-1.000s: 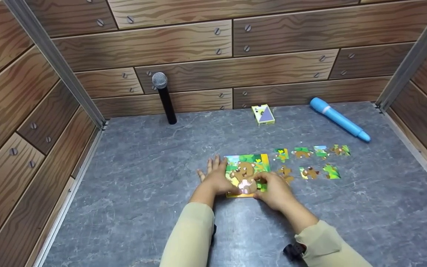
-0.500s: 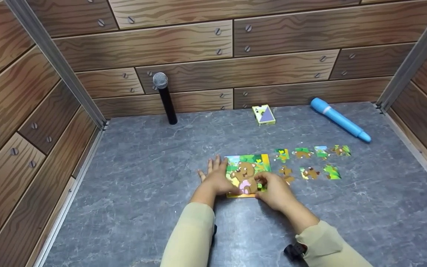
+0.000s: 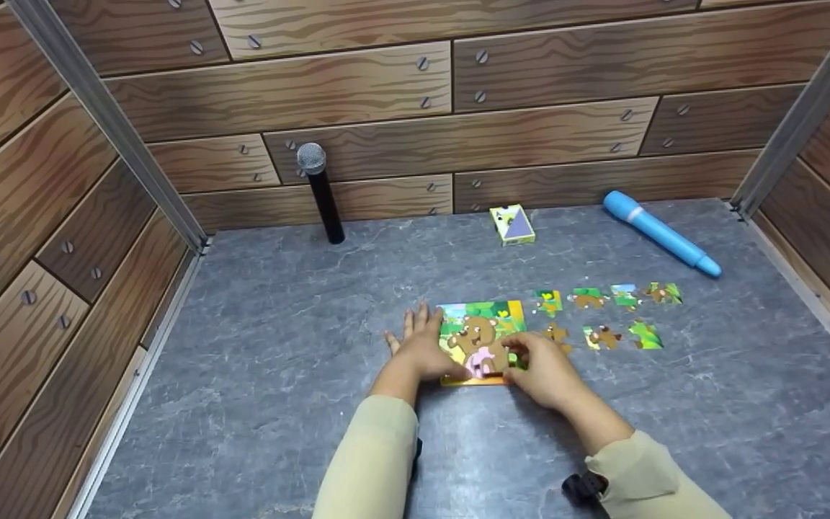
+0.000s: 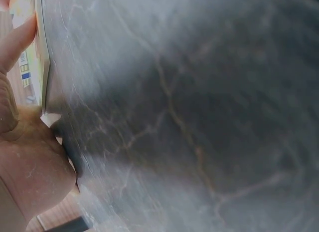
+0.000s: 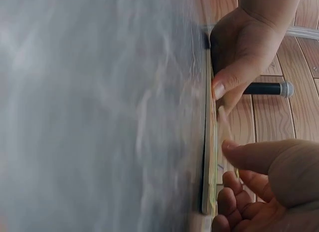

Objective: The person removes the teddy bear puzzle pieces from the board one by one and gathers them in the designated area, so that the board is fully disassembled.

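A bear picture puzzle in a flat square tray [image 3: 516, 311] lies on the grey table. My left hand [image 3: 421, 353] rests along the tray's left side, fingers spread, with its thumb on the lower edge; the left wrist view shows that thumb [image 4: 20, 40] too. At the tray's lower right, my right hand [image 3: 543, 369] pinches a pink-and-brown puzzle piece [image 3: 487, 359] between thumb and fingers. In the right wrist view this piece [image 5: 225, 124] stands tilted, its far end close to the left thumb. Right of the tray, loose puzzle pieces [image 3: 603, 336] lie in two rows.
A black microphone [image 3: 325, 205] stands upright at the back left. Along the back are a small yellow-and-purple card box [image 3: 512, 224] and a blue pen-shaped stick [image 3: 663, 234]. Wood-patterned walls [image 3: 357, 86] enclose the table on the back and sides.
My right hand has shifted slightly right, and the lower edge of the pink-and-brown piece now shows lifted and tilted. My left hand has stayed in place.
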Demonstrator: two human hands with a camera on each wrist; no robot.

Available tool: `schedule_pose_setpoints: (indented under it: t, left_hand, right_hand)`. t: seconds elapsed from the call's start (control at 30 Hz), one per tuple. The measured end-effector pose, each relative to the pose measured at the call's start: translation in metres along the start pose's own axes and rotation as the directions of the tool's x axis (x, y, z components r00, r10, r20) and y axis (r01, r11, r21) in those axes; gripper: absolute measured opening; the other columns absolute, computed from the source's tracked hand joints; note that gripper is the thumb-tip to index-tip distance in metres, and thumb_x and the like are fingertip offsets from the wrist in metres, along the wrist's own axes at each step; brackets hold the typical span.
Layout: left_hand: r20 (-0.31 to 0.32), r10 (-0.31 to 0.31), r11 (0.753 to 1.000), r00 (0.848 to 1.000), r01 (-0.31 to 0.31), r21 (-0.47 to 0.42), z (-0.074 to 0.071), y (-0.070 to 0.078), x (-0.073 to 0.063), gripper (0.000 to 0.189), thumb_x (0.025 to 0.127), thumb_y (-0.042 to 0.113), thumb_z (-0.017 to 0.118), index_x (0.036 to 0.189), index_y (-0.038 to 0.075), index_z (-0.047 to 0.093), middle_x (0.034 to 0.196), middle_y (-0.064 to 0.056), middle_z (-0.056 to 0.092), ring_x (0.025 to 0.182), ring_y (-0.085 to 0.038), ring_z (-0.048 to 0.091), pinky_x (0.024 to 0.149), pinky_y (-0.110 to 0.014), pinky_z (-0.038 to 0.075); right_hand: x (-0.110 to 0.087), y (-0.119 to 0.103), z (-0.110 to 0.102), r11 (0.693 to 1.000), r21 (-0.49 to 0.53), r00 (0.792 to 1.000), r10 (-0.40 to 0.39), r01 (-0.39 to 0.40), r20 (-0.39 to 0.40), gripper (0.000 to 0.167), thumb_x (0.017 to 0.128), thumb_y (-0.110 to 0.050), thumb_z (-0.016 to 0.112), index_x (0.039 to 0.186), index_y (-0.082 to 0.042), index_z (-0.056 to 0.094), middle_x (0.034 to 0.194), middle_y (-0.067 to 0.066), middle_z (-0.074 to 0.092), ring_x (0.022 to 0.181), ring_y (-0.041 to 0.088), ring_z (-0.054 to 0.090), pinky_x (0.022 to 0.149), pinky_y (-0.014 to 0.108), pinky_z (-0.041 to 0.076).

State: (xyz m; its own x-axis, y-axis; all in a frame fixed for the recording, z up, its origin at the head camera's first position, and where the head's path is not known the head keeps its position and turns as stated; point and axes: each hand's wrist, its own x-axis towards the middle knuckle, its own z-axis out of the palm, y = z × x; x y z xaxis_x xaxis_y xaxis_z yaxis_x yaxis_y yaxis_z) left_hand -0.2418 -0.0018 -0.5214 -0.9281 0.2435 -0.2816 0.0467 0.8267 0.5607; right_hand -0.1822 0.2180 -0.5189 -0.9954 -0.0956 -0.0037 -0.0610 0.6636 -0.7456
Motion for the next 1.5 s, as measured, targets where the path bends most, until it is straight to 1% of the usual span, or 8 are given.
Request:
schedule_pose_setpoints:
  t: [0.23,0.4,0.63,0.77,0.93,1.13,1.3,1.5]
  left_hand:
    - [0.001,-0.001,1.000,1.000,0.001,-0.015,0.000,0.000,0.000,0.125,0.071,0.044,0.097,0.170,0.018,0.026,0.178,-0.011,0.005,0.163,-0.035,-0.007,0.120,-0.072,-0.012]
    - [0.001,-0.002,1.000,1.000,0.002,-0.012,0.001,0.000,0.000,0.125,0.071,0.044,0.097,0.170,0.018,0.026,0.178,-0.011,0.005,0.163,-0.035,-0.006,0.121,-0.072,-0.011]
    - [0.006,-0.004,1.000,1.000,0.004,-0.019,0.000,-0.001,-0.001,0.125,0.072,0.045,0.097,0.170,0.017,0.025,0.178,-0.011,0.005,0.163,-0.036,-0.006,0.121,-0.072,-0.010]
    - [0.006,-0.005,1.000,1.000,0.005,-0.011,0.000,-0.002,0.001,0.125,0.071,0.045,0.097,0.170,0.017,0.025,0.178,-0.011,0.004,0.163,-0.035,-0.006,0.121,-0.071,-0.010]
    - [0.005,-0.003,1.000,1.000,0.003,-0.010,0.001,-0.002,0.000,0.125,0.072,0.046,0.097,0.170,0.016,0.026,0.178,-0.011,0.005,0.163,-0.035,-0.006,0.121,-0.072,-0.009]
    - [0.004,0.003,1.000,1.000,-0.003,-0.015,0.001,-0.002,-0.001,0.125,0.071,0.047,0.097,0.170,0.017,0.026,0.178,-0.012,0.006,0.163,-0.036,-0.005,0.121,-0.072,-0.009]
    - [-0.004,0.003,1.000,1.000,-0.003,-0.009,0.000,0.000,-0.001,0.126,0.071,0.047,0.097,0.170,0.016,0.026,0.178,-0.012,0.006,0.163,-0.036,-0.004,0.121,-0.072,-0.009]
    - [0.002,-0.002,1.000,1.000,0.002,-0.006,-0.001,0.001,-0.001,0.125,0.072,0.047,0.096,0.170,0.017,0.025,0.178,-0.011,0.005,0.163,-0.036,-0.005,0.121,-0.072,-0.010]
  right_hand:
    - [-0.003,0.011,-0.026,0.996,0.008,0.996,-0.084,0.084,-0.017,0.042,0.087,0.007,0.078,0.127,0.008,0.067,0.119,0.022,0.067,0.106,0.038,0.067,0.096,0.055,0.056]
    - [-0.007,0.016,-0.049,0.995,0.003,0.995,-0.098,0.099,-0.034,0.042,0.092,0.006,0.074,0.133,0.007,0.064,0.126,0.025,0.065,0.106,0.039,0.067,0.093,0.055,0.057]
    - [-0.013,0.026,-0.075,0.991,-0.015,0.987,-0.131,0.131,-0.092,0.045,0.092,0.004,0.076,0.135,0.006,0.064,0.128,0.026,0.065,0.108,0.044,0.064,0.093,0.059,0.054]
    - [-0.016,0.033,-0.088,0.992,-0.015,0.986,-0.130,0.129,-0.103,0.044,0.094,0.006,0.073,0.136,0.008,0.062,0.129,0.028,0.064,0.107,0.042,0.064,0.094,0.057,0.054]
    - [-0.020,0.043,-0.104,0.993,-0.018,0.987,-0.118,0.116,-0.111,0.045,0.096,0.007,0.069,0.140,0.007,0.059,0.131,0.030,0.061,0.107,0.040,0.064,0.088,0.047,0.057]
    - [-0.025,0.058,-0.125,0.995,-0.045,0.986,-0.092,0.087,-0.141,0.046,0.097,0.007,0.069,0.141,0.006,0.058,0.129,0.033,0.061,0.106,0.043,0.064,0.077,0.031,0.053]
    - [-0.028,0.070,-0.144,0.996,-0.064,0.985,-0.068,0.059,-0.158,0.045,0.099,0.007,0.065,0.142,0.008,0.055,0.130,0.036,0.057,0.107,0.048,0.062,0.071,0.023,0.053]
    - [-0.031,0.084,-0.160,0.995,-0.078,0.976,-0.071,0.056,-0.207,0.045,0.097,0.011,0.064,0.142,0.010,0.054,0.126,0.040,0.058,0.101,0.047,0.063,0.066,0.020,0.051]
